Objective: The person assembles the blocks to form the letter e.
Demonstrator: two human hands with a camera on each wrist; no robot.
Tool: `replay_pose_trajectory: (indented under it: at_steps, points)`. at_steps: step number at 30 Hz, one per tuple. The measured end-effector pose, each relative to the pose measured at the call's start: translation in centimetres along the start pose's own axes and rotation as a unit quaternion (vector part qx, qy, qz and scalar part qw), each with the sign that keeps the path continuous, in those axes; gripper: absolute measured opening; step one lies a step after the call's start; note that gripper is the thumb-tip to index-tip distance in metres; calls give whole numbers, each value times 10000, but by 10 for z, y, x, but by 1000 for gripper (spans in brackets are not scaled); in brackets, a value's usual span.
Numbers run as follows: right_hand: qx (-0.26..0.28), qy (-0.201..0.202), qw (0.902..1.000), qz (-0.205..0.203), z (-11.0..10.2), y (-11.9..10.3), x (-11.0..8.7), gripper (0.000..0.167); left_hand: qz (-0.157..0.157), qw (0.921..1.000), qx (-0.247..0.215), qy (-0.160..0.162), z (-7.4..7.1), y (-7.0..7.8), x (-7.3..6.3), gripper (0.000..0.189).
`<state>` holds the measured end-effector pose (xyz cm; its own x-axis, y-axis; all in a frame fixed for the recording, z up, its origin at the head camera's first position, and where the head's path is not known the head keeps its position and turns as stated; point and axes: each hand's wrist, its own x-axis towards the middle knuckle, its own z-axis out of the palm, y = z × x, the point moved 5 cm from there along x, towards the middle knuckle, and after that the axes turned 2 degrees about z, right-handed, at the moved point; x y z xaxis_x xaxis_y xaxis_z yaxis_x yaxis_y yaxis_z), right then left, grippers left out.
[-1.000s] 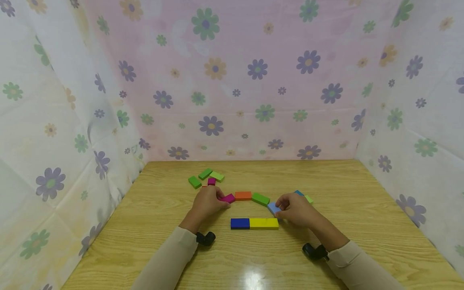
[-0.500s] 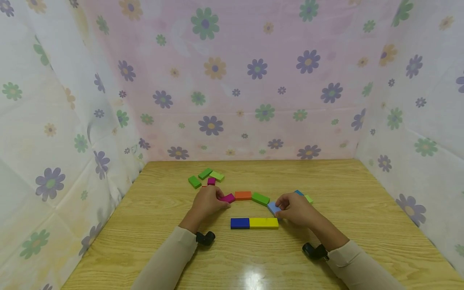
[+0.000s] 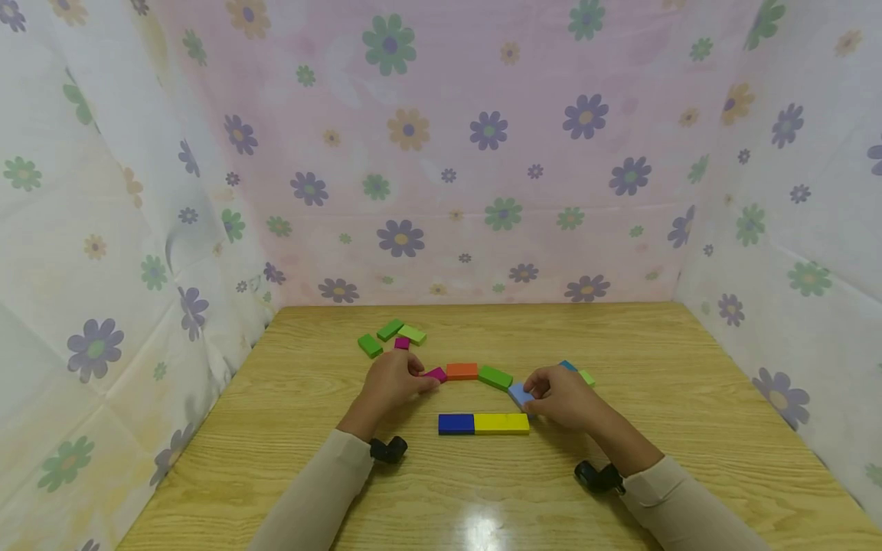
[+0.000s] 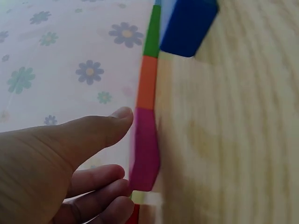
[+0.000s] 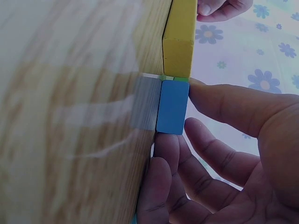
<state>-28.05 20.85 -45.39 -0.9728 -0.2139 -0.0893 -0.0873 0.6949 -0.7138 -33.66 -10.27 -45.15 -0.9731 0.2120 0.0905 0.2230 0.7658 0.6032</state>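
Observation:
My left hand point(image 3: 390, 380) is at the left end of a curved row of flat blocks, beside the magenta block point(image 4: 145, 149). In the left wrist view its thumb tip is right at that block's top edge, with the other fingers loosely bent near its lower end. Rightward the row continues with an orange block point(image 3: 462, 372) and a green block point(image 3: 495, 377). At the right end, my right hand point(image 3: 566, 399) pinches a light blue block point(image 5: 173, 107) between thumb and fingers. In front lie a dark blue block point(image 3: 456, 424) and a yellow block point(image 3: 501, 424), end to end.
Behind my left hand are green blocks point(image 3: 370, 346), a light green block point(image 3: 413, 335) and another magenta block point(image 3: 402, 343). A blue block point(image 3: 568, 366) and a light green block point(image 3: 586, 378) lie behind my right hand. Flowered cloth point(image 3: 475, 252) encloses the wooden table point(image 3: 344, 505).
My left hand has shifted slightly left and away from me, its fingers loosening from the magenta block. The right hand and the other blocks stay as they were.

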Motion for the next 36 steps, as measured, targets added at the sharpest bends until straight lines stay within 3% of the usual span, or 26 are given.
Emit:
replay_pose_trajectory:
  at_steps: [13,24,31,36]
  points:
    - [-50,11,9999,-154,-1,-4,4,23,-183,9967,-217,754,-40,-16,11,28]
    - [-45,-23,9999,-101,-2,0,1,25,-516,9935,696,740,-51,-27,38,29]
    - [-37,2,9999,-112,-2,0,1,24,-576,9891,1329,278,-48,-26,49,32]
    - [-9,-8,10000,-78,-1,-1,0,24,-639,9842,1650,116,-42,-29,54,35]
